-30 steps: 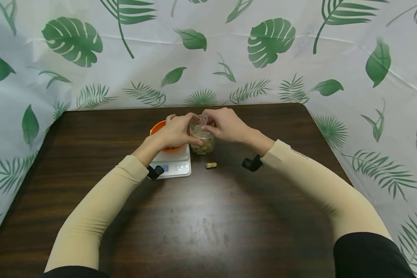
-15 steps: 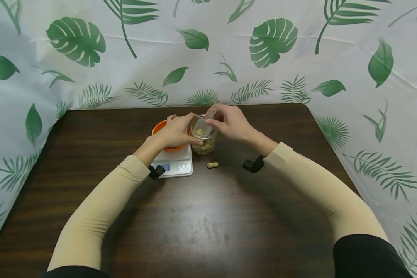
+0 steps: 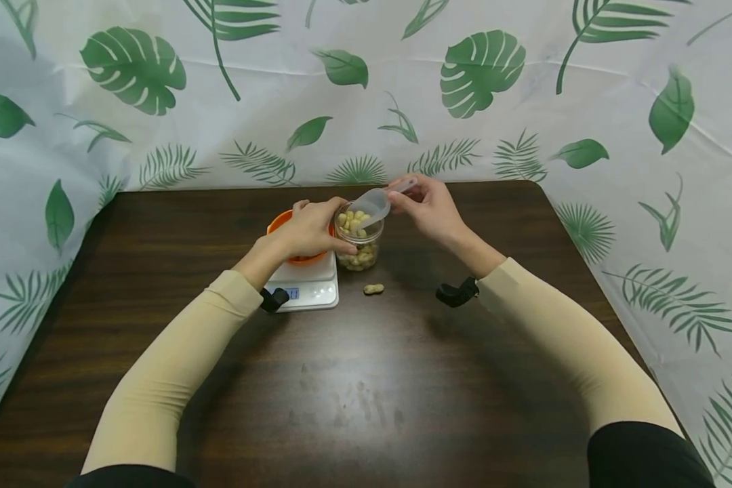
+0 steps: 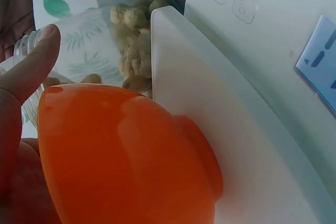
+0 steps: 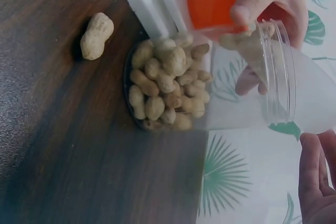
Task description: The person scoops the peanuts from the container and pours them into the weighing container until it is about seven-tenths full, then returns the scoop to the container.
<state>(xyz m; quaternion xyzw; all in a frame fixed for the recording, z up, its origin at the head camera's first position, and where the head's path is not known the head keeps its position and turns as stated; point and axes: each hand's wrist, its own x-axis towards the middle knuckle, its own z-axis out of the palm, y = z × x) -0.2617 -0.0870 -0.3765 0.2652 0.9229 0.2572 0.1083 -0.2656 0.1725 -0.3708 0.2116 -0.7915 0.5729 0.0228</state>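
Observation:
My left hand (image 3: 308, 229) holds a clear jar (image 5: 226, 108) near its neck, with the thumb on the near side and fingers behind. Unshelled peanuts (image 5: 165, 80) fill the jar's lower part, and several more show near its mouth. My right hand (image 3: 430, 207) pinches the handle of a translucent scoop (image 3: 372, 203). The scoop lies tilted at the jar's mouth, its bowl over the opening. Beside the jar, an orange bowl (image 4: 126, 156) sits on a white kitchen scale (image 3: 314, 296), partly hidden under my left hand and forearm.
One loose peanut (image 3: 374, 289) lies on the dark wooden table (image 3: 354, 393) in front of the jar. The scale's lit display (image 4: 320, 59) faces me. A leaf-patterned sheet (image 3: 390, 68) hangs behind the table's back edge.
My right hand has drawn the scoop up from inside the jar and moved right, so its bowl now shows at the mouth. My left hand keeps its hold on the jar.

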